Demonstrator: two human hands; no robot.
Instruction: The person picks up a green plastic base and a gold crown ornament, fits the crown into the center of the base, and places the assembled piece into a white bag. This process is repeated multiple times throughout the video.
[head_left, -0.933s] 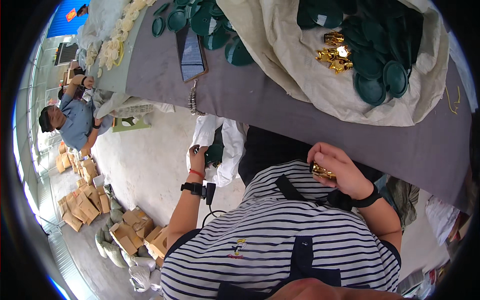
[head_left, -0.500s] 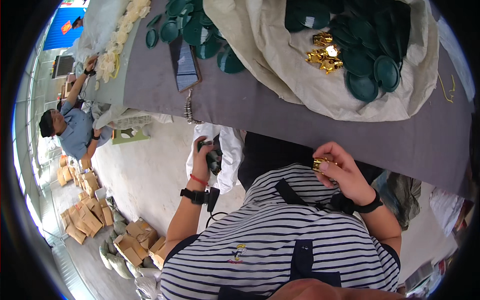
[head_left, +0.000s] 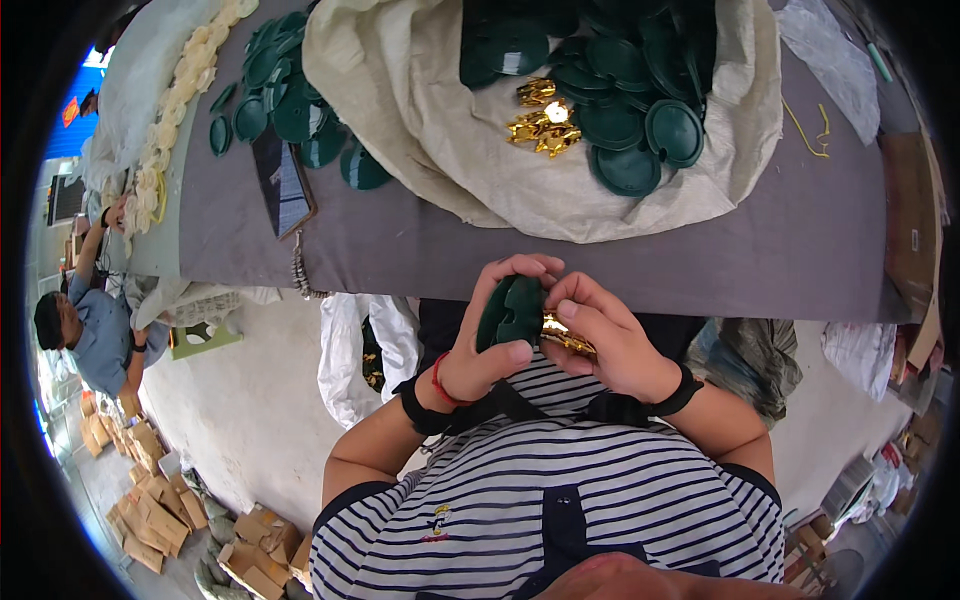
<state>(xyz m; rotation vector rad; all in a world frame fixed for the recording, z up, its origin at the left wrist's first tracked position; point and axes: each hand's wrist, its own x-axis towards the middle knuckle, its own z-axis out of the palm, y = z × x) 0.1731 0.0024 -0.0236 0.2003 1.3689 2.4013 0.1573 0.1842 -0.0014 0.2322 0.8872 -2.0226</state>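
Note:
Both hands meet in front of my striped shirt, just off the table's near edge. Wrapped round a dark green plastic disc (head_left: 512, 312) with a notch in it is my left hand (head_left: 478, 352). My right hand (head_left: 618, 345) pinches a shiny gold part (head_left: 568, 335), held close against the disc's right side. Fingers partly hide the gold part, and I cannot tell whether it touches the disc. On the table, an open cream woven sack (head_left: 420, 130) contains many similar green discs (head_left: 675, 133) and a small heap of gold parts (head_left: 545, 125).
More green discs (head_left: 270, 100) lie at the table's left, near a phone (head_left: 284, 190) and a beaded strand (head_left: 299, 265). Below the edge hangs a white bag (head_left: 340, 345) with pieces inside. A co-worker (head_left: 95, 325) is at far left, with cardboard boxes (head_left: 150, 520) on the floor.
My left hand has come up from the white bag with a green disc. The right hand has moved left with the gold part, and the two are now together. My view has shifted right.

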